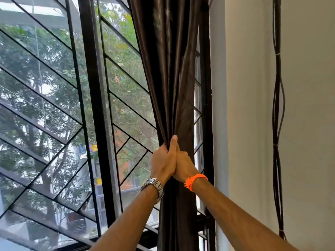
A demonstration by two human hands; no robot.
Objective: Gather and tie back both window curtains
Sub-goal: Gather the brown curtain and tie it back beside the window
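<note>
A dark brown curtain (pixel 170 73) hangs bunched at the right side of the window, drawn in to a narrow waist at mid-height. My left hand (pixel 162 164), with a metal watch on its wrist, grips the gathered folds from the left. Pressed against it from the right, my right hand (pixel 184 164), with an orange band on its wrist, also grips the folds, its thumb pointing up along the cloth. Below the hands the curtain falls straight down. No second curtain and no tie are in view.
The window (pixel 54 105) has a black frame with slanted grille bars and a mesh screen; trees and buildings show outside. A white wall (pixel 253 124) stands to the right of the curtain. Dark cables (pixel 277 115) hang down that wall.
</note>
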